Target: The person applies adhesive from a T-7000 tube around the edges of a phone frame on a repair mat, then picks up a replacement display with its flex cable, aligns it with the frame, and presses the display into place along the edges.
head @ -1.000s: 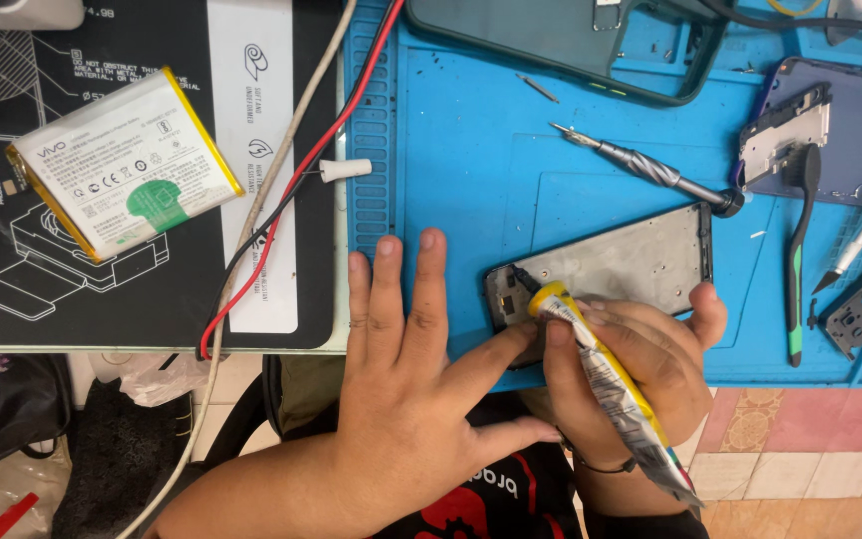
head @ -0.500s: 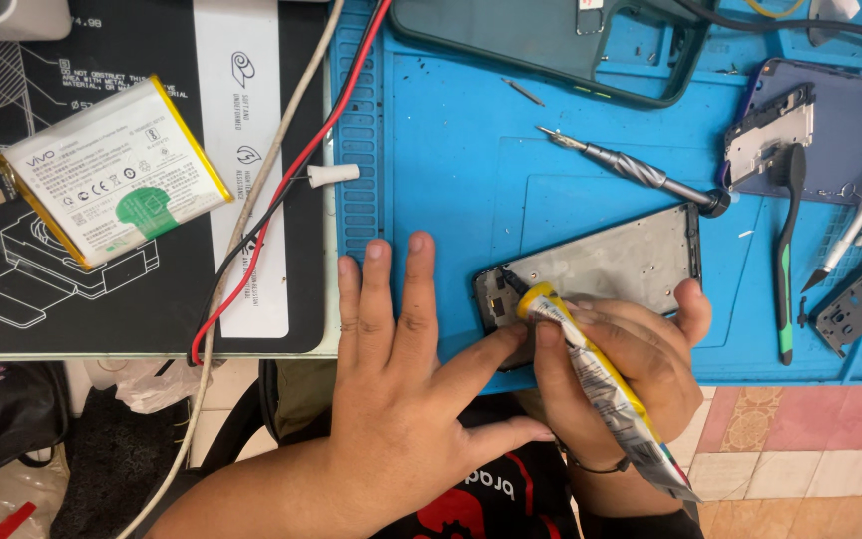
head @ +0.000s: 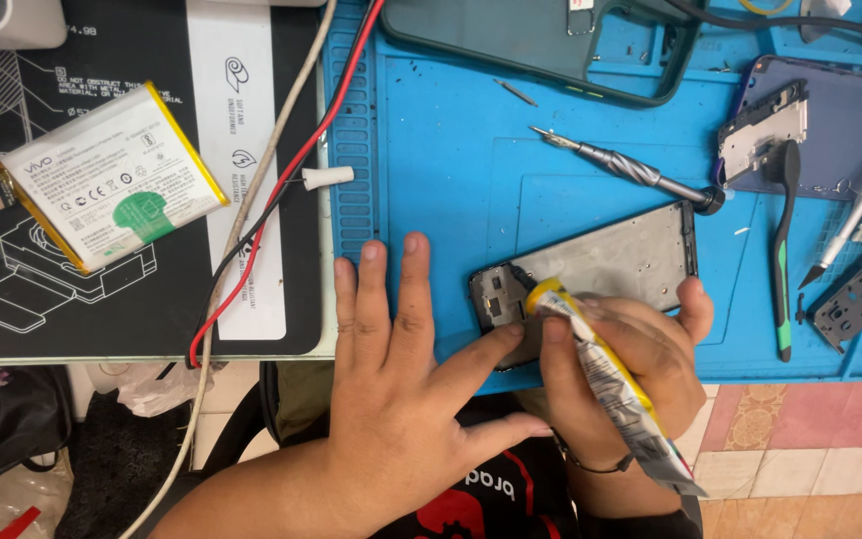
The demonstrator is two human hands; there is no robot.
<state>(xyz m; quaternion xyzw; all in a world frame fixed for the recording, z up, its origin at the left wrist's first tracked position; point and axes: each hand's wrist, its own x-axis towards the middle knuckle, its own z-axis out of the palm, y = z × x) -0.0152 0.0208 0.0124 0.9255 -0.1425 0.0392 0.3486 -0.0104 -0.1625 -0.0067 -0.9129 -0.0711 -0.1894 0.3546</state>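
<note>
Right hand (head: 631,369) fingers pinching glue tube (head: 606,384), nozzle at phone frame (head: 611,262) corner on blue mat (head: 451,150); left hand (head: 406,389) fingers spread, steadying frame. Risk: hard squeeze floods corner; frame slides, smearing bead

Bright, even overhead light, soft shadows, sharp focus throughout, faint sheen on the blue mat (head: 451,150)

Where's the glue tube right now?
Head view, lower right: the glue tube is in the right hand, nozzle at the phone frame's left end on the blue mat, beside the left hand.
</note>
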